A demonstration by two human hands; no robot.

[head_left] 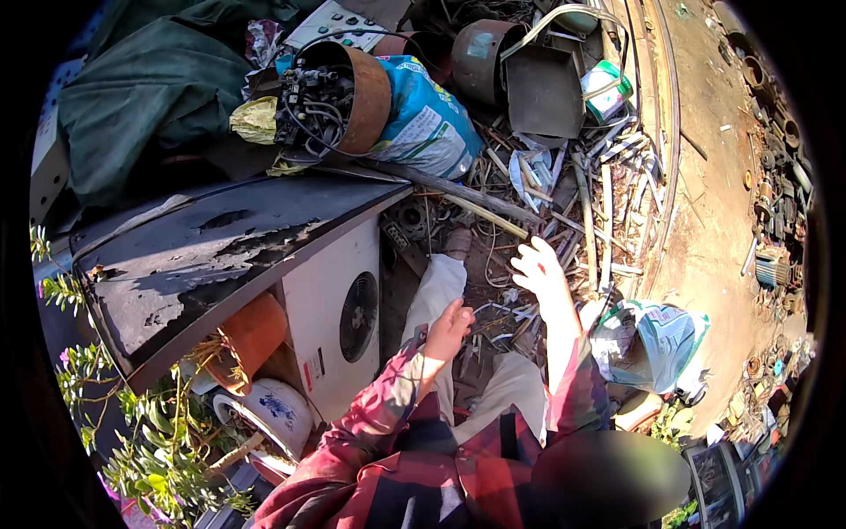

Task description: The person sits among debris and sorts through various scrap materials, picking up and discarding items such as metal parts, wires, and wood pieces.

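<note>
Right hand (540, 269): hanging at 3 o'clock from view centre; grip is released, fingers spreading, nothing sitting in it.
Left hand (449, 328): hovering at 5 o'clock, in front of a pale trouser leg (434, 295); fingers bending loosely, grip looking released, no item showing.
Pale stick (485, 214): lying between 1 and 2 o'clock, running 10 to 4; its 4 o'clock end is pointing toward the right fingers and looking near but apart.
Stick handling: judging by looks, should be feeling light, stiff and dry, probably not slipping; could be snapping or splintering under a sideways load.
Stick hold: I'd be pinching just in from the 4 o'clock end for reach, or wrapping mid-length for balance; the 10 o'clock end may be snagging.
Grey pole (414, 175): running beside the stick on its 1 o'clock side; looking thicker, so likely weighing more.
Scrap pile (608, 212): spreading from 1 to 3 o'clock; thin sticks and white strips are crossing each other, so one pull could be shifting several.
White fan unit (330, 295): standing at 8 o'clock; boxy, likely heavy and rigid.
Plastic bag (652, 344): slumping at 4 o'clock; looking soft, contents unclear.
</note>
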